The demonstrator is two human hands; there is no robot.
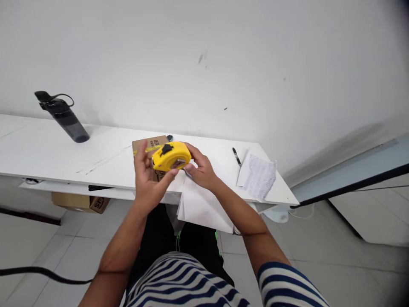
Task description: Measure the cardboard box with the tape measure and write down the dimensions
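Observation:
A yellow tape measure (171, 156) with a black button is held above the front edge of the white table (64, 157). My left hand (147, 179) grips its left side, thumb along the bottom. My right hand (200, 168) holds its right side with fingers curled round the case. A short length of yellow tape runs left over a small brown cardboard box (150, 145) lying just behind the hands. A large white sheet of paper (201, 207) hangs over the table edge beneath my right wrist.
A dark water bottle (65, 116) stands at the back left by the wall. A black pen (237, 156) and a printed sheet (259, 175) lie at the right. A cardboard box (81, 201) sits under the table; a black cable (38, 273) crosses the tiled floor.

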